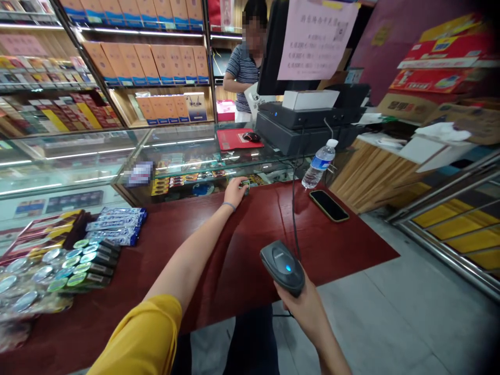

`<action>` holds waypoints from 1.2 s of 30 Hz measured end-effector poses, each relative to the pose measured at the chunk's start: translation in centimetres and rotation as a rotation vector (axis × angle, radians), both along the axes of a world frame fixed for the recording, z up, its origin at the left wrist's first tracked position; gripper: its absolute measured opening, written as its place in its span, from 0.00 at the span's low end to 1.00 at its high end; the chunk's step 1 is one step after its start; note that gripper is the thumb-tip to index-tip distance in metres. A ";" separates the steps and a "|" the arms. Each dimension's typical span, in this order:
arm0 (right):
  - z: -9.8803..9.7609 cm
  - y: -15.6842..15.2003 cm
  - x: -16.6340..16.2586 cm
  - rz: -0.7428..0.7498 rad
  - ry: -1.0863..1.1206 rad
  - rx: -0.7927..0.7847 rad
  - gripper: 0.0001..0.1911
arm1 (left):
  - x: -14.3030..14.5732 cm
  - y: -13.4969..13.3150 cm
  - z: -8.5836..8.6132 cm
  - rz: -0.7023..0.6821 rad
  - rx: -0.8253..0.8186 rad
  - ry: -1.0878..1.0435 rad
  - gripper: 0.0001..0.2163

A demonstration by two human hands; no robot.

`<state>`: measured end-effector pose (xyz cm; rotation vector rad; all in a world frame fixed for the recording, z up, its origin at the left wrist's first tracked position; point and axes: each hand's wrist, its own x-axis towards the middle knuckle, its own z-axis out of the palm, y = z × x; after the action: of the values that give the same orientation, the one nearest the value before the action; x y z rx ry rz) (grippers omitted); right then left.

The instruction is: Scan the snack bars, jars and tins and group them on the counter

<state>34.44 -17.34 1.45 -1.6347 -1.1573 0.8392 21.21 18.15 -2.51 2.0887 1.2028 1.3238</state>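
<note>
My right hand (302,307) is wrapped round the grip of a dark grey barcode scanner (282,264), whose blue light glows on top. From the scanner a black cable (294,211) runs up the counter. My left hand (234,190) reaches to the far edge of the dark red counter (258,224), its fingers curled round a small greenish item (246,186). Most of that item is hidden by the fingers. At the counter's near left stand several small packs with round, shiny lids (74,265), beside blue-and-white sachets (116,225).
A water bottle (319,165) and a phone (329,205) are on the right of the counter. Behind it come a glass display case (183,146), a mouse (251,137) and a monitor (273,47). Another person (238,70) stands beyond, holding a paper. Stacked boxes (433,78) are at right.
</note>
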 end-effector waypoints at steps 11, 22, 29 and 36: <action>-0.9 0.2 0.3 0.030 -0.006 0.024 0.22 | 0.1 0.3 0.0 -0.025 -0.158 -0.002 0.28; 2.7 -0.9 -3.2 0.030 0.008 -0.043 0.20 | -6.6 -7.7 2.0 -0.017 -0.103 -0.040 0.22; 3.2 -1.2 -6.3 0.133 0.027 -0.032 0.21 | -15.5 -17.1 3.5 0.027 -0.044 -0.034 0.17; 2.8 -1.5 -10.3 0.273 -0.021 -0.058 0.21 | -25.6 -25.3 4.6 0.172 -0.033 -0.021 0.15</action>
<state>24.13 -18.81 4.28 -1.5552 -1.4041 1.0379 -4.40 -7.19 2.08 1.9804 1.4126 1.3855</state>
